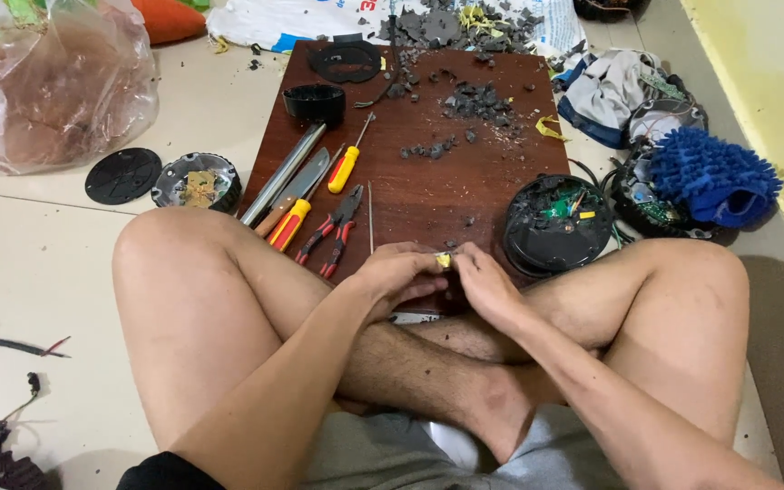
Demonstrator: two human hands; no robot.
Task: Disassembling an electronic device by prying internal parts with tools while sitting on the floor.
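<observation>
Head view showed the left hand (398,275) and right hand (483,283) meeting at the near edge of the dark red wooden board (428,181), fingertips of both pinching a small yellow part (444,260); red-handled pliers (333,231) lay just left.

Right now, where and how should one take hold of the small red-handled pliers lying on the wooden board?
Take the red-handled pliers by both red handles, coming from above at the end nearer the person. The handles splay slightly apart and lie flat; a yellow-handled screwdriver lies close on the left.
</observation>
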